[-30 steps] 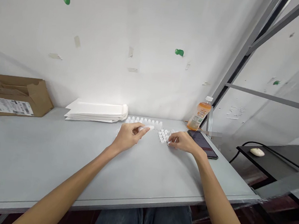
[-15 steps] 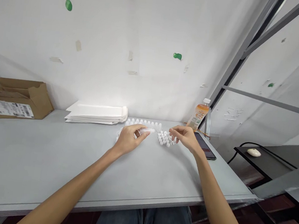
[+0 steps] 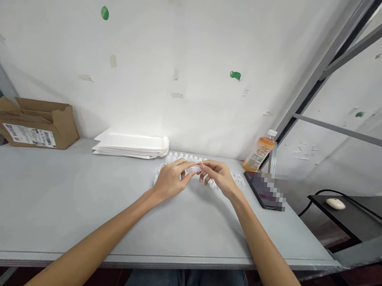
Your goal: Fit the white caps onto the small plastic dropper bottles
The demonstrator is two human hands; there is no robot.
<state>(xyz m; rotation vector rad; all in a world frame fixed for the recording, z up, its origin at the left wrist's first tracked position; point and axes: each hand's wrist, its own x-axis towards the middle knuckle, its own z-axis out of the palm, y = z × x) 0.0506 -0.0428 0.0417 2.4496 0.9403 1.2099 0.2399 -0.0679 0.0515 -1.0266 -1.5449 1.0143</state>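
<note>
Currently, the left hand (image 3: 171, 177) is pinching a clear tube (image 3: 194, 168) in its fingers above the surface (image 3: 174, 232), while the right hand (image 3: 220, 178) is touching the tube's right end; whether it is pinching there, I cannot tell. Bracing the tube lightly and aligning both hands is probably helping most.

Tube (image 3: 194, 168) between carton (image 3: 65, 127) and bottle (image 3: 259, 155), above table (image 3: 85, 200)
</note>
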